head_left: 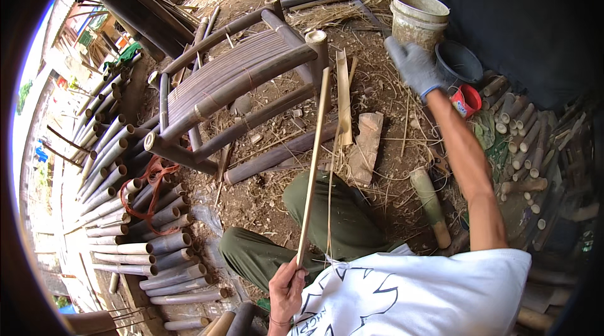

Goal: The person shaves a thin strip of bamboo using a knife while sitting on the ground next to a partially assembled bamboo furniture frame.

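1. Head view, and there's the bare left hand [286, 289], low in the middle, fingers wrapped round the lower end of a long, thin, pale-tan bamboo strip [313, 166].
2. Up it slants past the olive-green trouser knee [321, 201], its upper tip overlapping the corner post of a dark brown bamboo frame with a slatted panel [233, 65]; touching or merely in front, I can't tell.
3. Over to the right hand in a grey, blue-cuffed glove [414, 64], arm stretched out by the dirty off-white plastic bucket [423, 24]. Fingers look extended, but the palm's hidden: grasping or released, I can't tell.
4. Trouble spot, I'd say: held at one end only, the strip could whip and knock that post, maybe splitting.
5. Those bare fingers look exposed; should the strip slide through them, a raw edge might cut or splinter.
6. A careless glove sweep could tip the bucket, the round dark grey basin [458, 54] or the small red container [462, 106], all crowded together.
7. Edges now: the frame hems the strip in at upper left, a pale wooden block [368, 141] sits to its right. Best room lies between block and gloved forearm, over shaving-strewn dirt ground [396, 106], though loose curls could snag.
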Available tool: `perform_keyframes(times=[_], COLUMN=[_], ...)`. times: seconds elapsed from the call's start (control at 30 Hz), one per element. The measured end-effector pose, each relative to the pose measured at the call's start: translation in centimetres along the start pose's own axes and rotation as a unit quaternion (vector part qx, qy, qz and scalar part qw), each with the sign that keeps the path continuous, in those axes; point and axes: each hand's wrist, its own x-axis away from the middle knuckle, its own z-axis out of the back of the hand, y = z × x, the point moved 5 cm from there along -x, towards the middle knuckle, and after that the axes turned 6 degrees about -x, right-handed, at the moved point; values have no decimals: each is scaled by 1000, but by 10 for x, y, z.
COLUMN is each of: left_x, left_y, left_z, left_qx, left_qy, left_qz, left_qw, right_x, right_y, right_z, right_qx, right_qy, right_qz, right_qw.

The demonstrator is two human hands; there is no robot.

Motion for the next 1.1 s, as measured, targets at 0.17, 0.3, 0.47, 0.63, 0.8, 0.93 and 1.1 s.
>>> perform_keyframes(times=[0.17,0.3,0.47,0.63,0.8,0.93,1.1], left_x=[-71,-138,-136,-126,-86,-58,4], left_y=[31,77,83,78,48,28,-6], left_z=[-14,-29,-36,-28,-15,1,26], left_qx=[142,238,234,225,197,171,151], left_qy=[10,7,19,14,-38,-49,-87], left_qz=[26,2,6,22,48,67,75], left_qw=[989,971,972,974,979,982,982], right_x=[80,182,190,171,124,105,48], right_y=[-77,-129,-124,-119,-97,-77,-20], right_z=[-27,-79,-100,-107,-104,-101,-53], right_qx=[-39,-22,-57,-35,-19,-15,-116], right_qy=[-18,-122,-82,-64,-41,-55,5], right_qz=[160,275,311,264,206,133,-1], right_qw=[986,953,945,962,977,989,993])
